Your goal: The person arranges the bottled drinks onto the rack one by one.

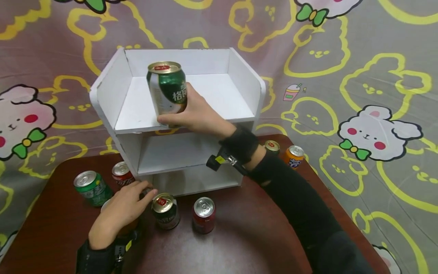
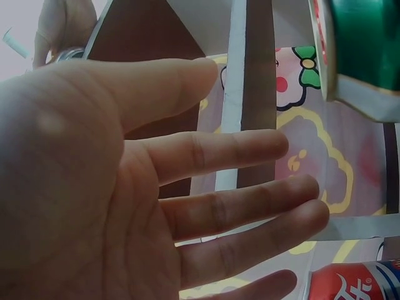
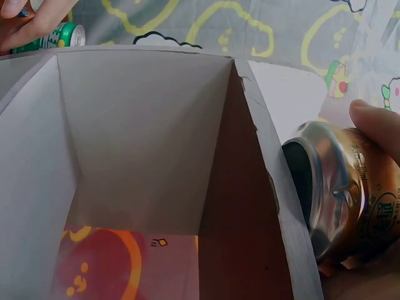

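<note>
My right hand (image 1: 200, 114) grips a green can with a gold top (image 1: 167, 91), fingers and thumb curled round its lower body, and holds it upright at the front edge of the top tier of the white shelf (image 1: 113, 83). In the right wrist view the can's dented gold top (image 3: 325, 194) sits just past the shelf's side wall (image 3: 275, 187), with my thumb (image 3: 375, 122) lying along the can's side. My left hand (image 1: 121, 211) rests low on the dark brown table (image 1: 253, 236), fingers relaxed and fairly straight, spread narrow, holding nothing; the left wrist view shows the palm (image 2: 144, 187) open with the fingers (image 2: 250, 150) stretched out side by side. At my left fingertips stands a dark green can (image 1: 165, 210), just beside them, and beyond it a red can (image 1: 203, 214). Behind my left knuckles are a light green can (image 1: 91, 187) and a red-and-white can (image 1: 122, 174) close to the shelf's foot. Past my right wrist, at the table's far edge, stand an orange can (image 1: 295, 156) and a gold-topped can (image 1: 272, 146).
</note>
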The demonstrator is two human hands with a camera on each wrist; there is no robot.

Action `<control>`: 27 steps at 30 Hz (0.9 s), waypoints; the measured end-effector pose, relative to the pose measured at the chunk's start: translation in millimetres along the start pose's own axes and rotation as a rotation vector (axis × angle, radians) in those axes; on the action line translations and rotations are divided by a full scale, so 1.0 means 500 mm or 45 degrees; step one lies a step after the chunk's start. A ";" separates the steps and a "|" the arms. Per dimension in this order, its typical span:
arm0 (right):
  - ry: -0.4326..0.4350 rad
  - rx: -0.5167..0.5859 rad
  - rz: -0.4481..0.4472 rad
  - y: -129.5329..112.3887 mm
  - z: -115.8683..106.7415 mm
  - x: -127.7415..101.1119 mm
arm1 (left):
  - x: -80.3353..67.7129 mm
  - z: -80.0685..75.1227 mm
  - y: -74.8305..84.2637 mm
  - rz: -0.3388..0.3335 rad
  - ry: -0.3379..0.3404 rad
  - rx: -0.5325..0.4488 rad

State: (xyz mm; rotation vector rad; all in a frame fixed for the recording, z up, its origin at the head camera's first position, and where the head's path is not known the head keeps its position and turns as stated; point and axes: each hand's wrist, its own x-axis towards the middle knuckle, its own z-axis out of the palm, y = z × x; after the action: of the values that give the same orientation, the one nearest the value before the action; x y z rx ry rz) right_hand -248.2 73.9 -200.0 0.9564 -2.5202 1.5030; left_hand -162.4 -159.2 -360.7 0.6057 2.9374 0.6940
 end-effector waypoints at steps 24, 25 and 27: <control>0.109 -0.075 0.032 -0.017 0.045 0.007 | -0.003 -0.001 0.000 -0.004 0.018 0.036; 0.115 -0.077 0.041 -0.018 0.047 0.007 | -0.003 -0.001 0.000 -0.005 0.015 0.035; 0.131 -0.080 0.042 -0.019 0.051 0.008 | -0.004 -0.002 0.000 -0.006 0.009 0.033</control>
State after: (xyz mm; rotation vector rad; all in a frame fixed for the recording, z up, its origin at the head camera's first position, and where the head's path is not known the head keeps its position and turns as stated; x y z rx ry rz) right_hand -239.8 48.3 -204.7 0.8112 -2.5069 1.4330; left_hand -160.7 -160.4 -359.9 0.5991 2.9578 0.6595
